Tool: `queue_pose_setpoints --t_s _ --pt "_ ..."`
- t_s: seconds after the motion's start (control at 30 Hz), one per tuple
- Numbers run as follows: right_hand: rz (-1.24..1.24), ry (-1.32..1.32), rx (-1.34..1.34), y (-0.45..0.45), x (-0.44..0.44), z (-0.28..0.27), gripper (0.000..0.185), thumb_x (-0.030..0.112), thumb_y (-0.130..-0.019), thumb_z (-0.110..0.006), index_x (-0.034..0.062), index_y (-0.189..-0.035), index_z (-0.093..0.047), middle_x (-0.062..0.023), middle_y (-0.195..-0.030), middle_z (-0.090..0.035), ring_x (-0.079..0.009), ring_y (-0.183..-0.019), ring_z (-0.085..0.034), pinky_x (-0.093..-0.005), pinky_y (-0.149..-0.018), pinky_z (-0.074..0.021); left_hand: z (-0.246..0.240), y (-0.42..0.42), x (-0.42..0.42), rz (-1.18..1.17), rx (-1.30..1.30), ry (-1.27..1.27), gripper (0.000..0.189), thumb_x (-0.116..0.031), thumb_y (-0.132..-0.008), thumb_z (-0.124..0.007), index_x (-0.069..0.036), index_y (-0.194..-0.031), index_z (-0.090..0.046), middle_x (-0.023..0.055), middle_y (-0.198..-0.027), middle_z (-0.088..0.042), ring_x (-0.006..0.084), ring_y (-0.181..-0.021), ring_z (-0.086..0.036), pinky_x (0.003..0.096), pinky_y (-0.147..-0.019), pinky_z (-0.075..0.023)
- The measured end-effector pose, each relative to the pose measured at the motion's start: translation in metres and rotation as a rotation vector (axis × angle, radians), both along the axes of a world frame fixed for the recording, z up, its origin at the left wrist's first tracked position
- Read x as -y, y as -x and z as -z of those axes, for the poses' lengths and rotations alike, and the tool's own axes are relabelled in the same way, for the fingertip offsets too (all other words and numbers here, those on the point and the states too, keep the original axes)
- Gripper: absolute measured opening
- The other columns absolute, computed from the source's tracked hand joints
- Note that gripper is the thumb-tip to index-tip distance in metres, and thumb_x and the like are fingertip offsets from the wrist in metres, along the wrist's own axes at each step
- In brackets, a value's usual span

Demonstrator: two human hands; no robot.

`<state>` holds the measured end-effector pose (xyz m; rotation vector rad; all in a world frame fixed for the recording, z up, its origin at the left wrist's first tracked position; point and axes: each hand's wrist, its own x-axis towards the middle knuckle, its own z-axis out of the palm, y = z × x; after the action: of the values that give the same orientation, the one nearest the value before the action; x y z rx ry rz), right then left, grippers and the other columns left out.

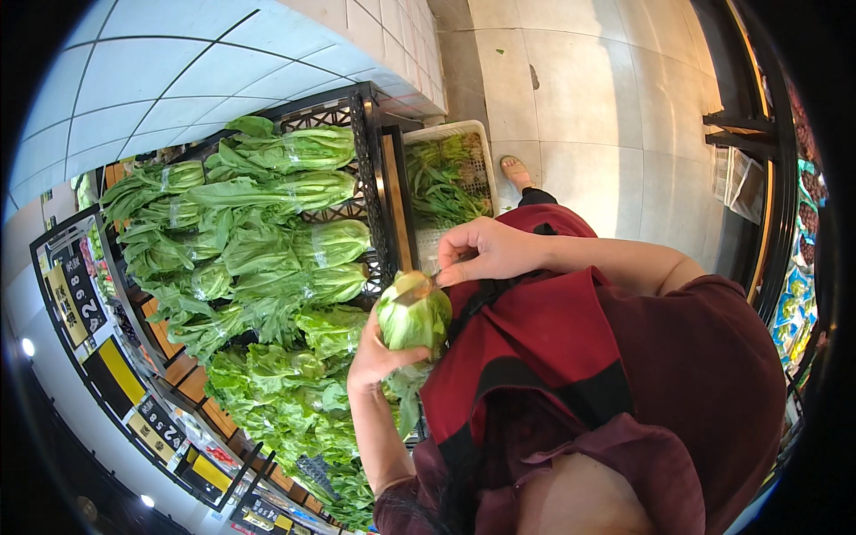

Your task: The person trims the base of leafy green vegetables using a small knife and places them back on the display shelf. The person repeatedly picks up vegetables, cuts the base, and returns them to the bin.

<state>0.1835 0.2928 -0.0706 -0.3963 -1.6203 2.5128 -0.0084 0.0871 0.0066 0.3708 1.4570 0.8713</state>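
My left hand holds a round head of green lettuce close to my red apron, with the thumb along its lower side. The pale cut stem end faces my right hand. That hand's fingers are closed on a small knife, whose handle is mostly hidden. The short knife blade lies against the lettuce by its stem end. Beyond the left hand, loose-leaf lettuce is heaped on the display, beside taped bundles of long-leaf greens.
Black plastic crates hold the bundles, edged by a wooden rail. A pale basket with leafy greens stands below, near my sandalled foot. Price signs hang at the left. A tiled wall rises behind; another produce stand is opposite.
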Motion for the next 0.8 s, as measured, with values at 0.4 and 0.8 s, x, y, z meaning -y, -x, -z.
queue_pose_setpoints --t_s 0.4,0.8 --pt "0.031 0.148 0.348 -0.008 -0.008 0.073 0.020 0.022 -0.092 -0.071 0.0042 -0.085 -0.065 0.0040 -0.072 -0.058 -0.0032 -0.064 -0.048 -0.0213 -0.055 -0.0374 -0.035 0.021 0.030 0.190 -0.004 0.068 0.100 -0.007 -0.050 -0.094 -0.003 -0.138 -0.048 0.0050 -0.125 -0.061 0.0163 -0.116 -0.056 0.0336 -0.106 -0.0410" --pt "-0.010 0.292 0.560 0.022 0.003 0.068 0.023 0.026 -0.093 -0.070 0.0077 -0.087 -0.058 0.0022 -0.071 -0.055 -0.0037 -0.055 -0.040 -0.0200 -0.046 -0.0287 0.007 0.118 0.124 0.992 -1.046 0.783 0.100 -0.019 -0.052 -0.092 -0.021 -0.142 -0.048 0.0124 -0.137 -0.055 0.0280 -0.128 -0.051 0.0594 -0.119 -0.0160"
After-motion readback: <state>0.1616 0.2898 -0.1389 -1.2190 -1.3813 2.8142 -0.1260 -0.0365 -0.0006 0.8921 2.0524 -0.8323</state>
